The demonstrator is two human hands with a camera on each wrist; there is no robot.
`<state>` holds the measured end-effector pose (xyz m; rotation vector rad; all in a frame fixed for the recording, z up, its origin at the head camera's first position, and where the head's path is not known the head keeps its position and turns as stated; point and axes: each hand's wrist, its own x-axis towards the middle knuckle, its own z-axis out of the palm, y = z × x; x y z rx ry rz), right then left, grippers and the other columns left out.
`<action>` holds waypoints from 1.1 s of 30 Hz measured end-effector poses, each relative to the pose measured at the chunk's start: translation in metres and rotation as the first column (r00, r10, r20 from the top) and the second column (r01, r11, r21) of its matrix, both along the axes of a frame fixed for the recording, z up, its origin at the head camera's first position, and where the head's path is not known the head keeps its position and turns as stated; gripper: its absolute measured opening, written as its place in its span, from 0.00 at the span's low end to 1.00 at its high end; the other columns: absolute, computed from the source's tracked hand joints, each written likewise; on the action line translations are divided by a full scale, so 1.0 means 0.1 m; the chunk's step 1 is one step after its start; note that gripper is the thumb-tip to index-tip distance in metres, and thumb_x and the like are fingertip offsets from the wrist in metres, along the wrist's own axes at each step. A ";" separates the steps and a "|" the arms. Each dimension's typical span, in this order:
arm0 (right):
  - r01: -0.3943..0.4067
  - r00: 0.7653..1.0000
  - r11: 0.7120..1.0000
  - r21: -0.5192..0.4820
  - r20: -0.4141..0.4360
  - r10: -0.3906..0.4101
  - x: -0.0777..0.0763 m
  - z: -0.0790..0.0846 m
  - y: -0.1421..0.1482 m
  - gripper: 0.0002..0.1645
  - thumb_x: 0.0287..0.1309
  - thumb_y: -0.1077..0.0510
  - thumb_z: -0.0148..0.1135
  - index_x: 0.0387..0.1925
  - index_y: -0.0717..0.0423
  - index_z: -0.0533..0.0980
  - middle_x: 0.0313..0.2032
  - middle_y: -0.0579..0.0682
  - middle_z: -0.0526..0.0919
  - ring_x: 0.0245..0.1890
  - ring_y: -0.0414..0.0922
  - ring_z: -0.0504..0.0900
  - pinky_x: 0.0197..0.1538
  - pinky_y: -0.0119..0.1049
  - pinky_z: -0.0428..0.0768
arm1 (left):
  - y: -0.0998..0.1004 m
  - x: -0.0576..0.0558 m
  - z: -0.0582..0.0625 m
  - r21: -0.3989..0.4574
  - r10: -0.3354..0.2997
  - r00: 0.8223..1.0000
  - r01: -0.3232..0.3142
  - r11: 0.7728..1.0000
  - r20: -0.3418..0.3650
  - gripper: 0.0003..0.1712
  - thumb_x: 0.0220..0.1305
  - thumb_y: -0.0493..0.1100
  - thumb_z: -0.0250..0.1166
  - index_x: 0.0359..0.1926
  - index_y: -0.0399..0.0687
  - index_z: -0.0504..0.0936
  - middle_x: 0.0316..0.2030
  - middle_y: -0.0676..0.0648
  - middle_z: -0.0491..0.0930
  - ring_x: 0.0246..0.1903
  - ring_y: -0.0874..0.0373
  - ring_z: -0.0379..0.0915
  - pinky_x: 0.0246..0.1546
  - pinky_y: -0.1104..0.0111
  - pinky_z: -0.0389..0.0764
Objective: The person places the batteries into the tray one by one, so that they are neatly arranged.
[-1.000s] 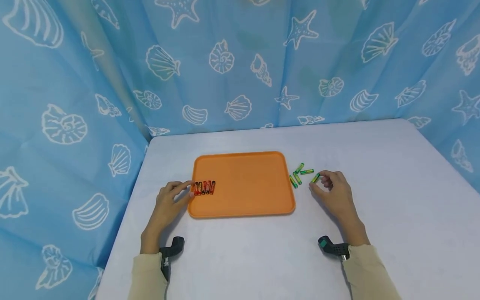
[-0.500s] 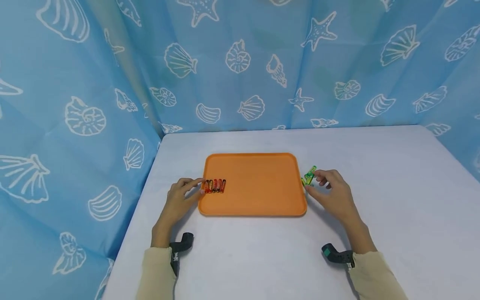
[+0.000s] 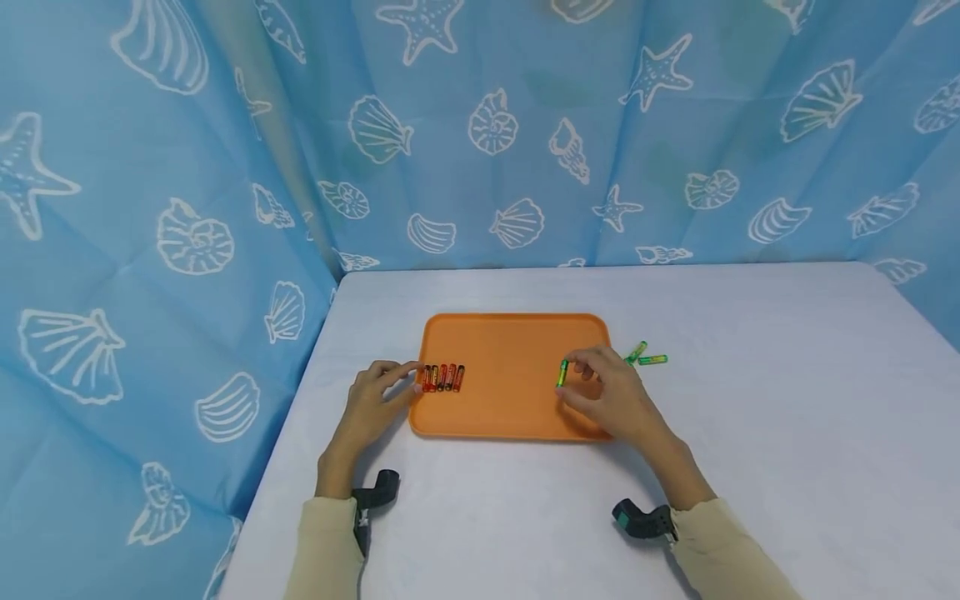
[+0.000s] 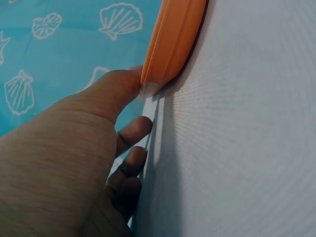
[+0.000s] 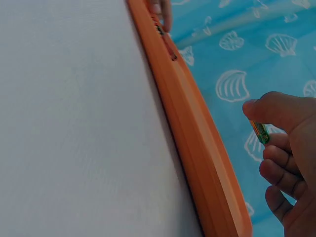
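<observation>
In the head view, several red-and-black batteries lie side by side at the left end of an orange tray. My left hand holds the leftmost one, with index finger and thumb at its two ends. The left wrist view has that thumb against the tray's rim, which hides the batteries. Over the tray's right part, my right hand pinches a green battery by its ends between thumb and index finger. The right wrist view shows this green battery above the rim, the other fingers curled loosely.
Several more green batteries lie on the white tabletop beyond the tray's right edge, partly hidden by my right hand. A blue shell-patterned curtain stands behind the table and along its left side.
My right hand has moved left from the loose green batteries to over the tray, carrying one of them. My left hand stays at the red row. The head view has shifted slightly.
</observation>
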<state>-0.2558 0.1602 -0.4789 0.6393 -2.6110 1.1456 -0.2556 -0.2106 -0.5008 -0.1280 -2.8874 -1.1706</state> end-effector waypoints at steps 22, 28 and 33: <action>-0.159 0.985 0.986 0.041 0.067 0.156 -0.19 -0.04 -0.81 0.27 0.56 0.52 0.75 0.54 0.56 0.78 0.43 0.49 0.75 0.43 0.46 0.75 0.48 0.42 0.77 | -0.01 -0.02 -0.04 0.000 -0.013 1.000 0.013 1.000 -0.026 0.25 0.68 0.56 0.65 0.65 0.62 0.79 0.58 0.46 0.71 0.59 0.45 0.61 0.60 0.45 0.64; -0.167 0.983 0.983 0.070 0.089 0.161 -0.26 -0.11 -0.94 0.25 0.58 0.49 0.73 0.54 0.53 0.78 0.42 0.45 0.74 0.41 0.42 0.72 0.47 0.40 0.75 | -0.03 -0.02 -0.02 0.019 -0.030 0.998 0.031 0.999 -0.054 0.24 0.69 0.54 0.65 0.64 0.61 0.79 0.56 0.46 0.72 0.57 0.46 0.62 0.60 0.47 0.61; -0.175 0.982 0.981 0.089 0.085 0.167 -0.31 -0.14 -1.05 0.25 0.58 0.49 0.73 0.53 0.55 0.78 0.41 0.45 0.74 0.40 0.42 0.71 0.47 0.40 0.74 | -0.04 -0.02 -0.02 0.005 -0.028 0.998 0.028 1.000 -0.048 0.24 0.69 0.54 0.64 0.65 0.61 0.79 0.56 0.47 0.72 0.57 0.46 0.62 0.59 0.47 0.63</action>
